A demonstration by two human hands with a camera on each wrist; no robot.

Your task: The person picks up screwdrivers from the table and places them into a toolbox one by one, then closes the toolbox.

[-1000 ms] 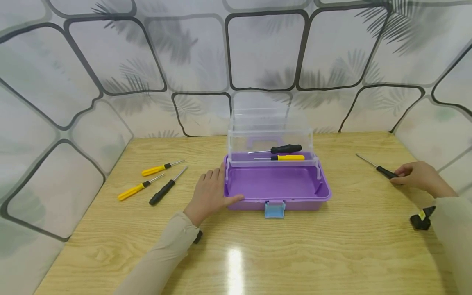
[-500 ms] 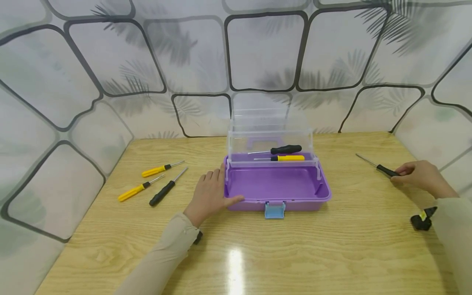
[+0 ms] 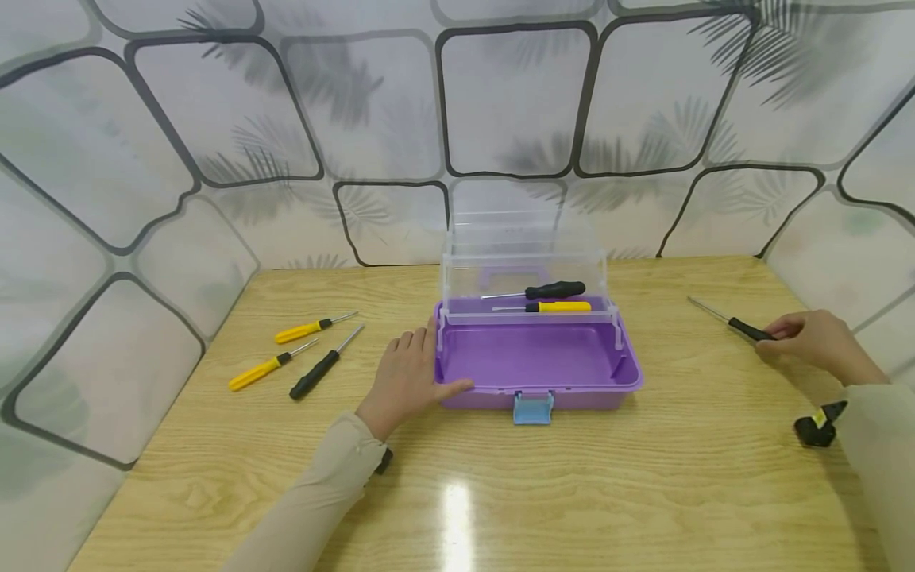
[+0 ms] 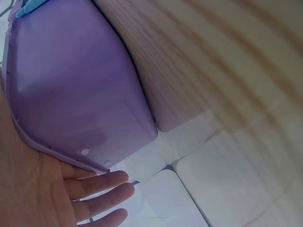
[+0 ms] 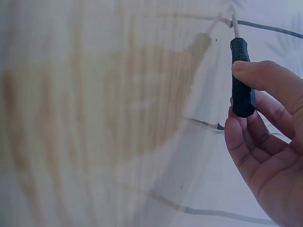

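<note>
In the head view my left hand (image 3: pixel 406 380) rests against the left end of a purple toolbox (image 3: pixel 538 399), its thumb lying over the front rim. The left wrist view shows those fingers (image 4: pixel 102 185) extended past the corner of the box wall (image 4: pixel 80 85). At the far right, my right hand (image 3: pixel 815 343) pinches the black handle of a screwdriver (image 3: pixel 747 329), its metal shaft pointing away to the back left. From the right wrist, the thumb presses one side of that handle (image 5: pixel 244 101) with fingers behind it.
The clear lid (image 3: pixel 525 238) stands raised. A black screwdriver (image 3: pixel 556 289) and a yellow screwdriver (image 3: pixel 563 307) lie at the box's back. Left on the table (image 3: pixel 572 492) are two yellow screwdrivers (image 3: pixel 299 330) and a black one (image 3: pixel 314 375). A blue latch (image 3: pixel 532 408) hangs at the front.
The right hand and its screwdriver have shifted very slightly to the left and back. The left hand and the toolbox hold their places.
</note>
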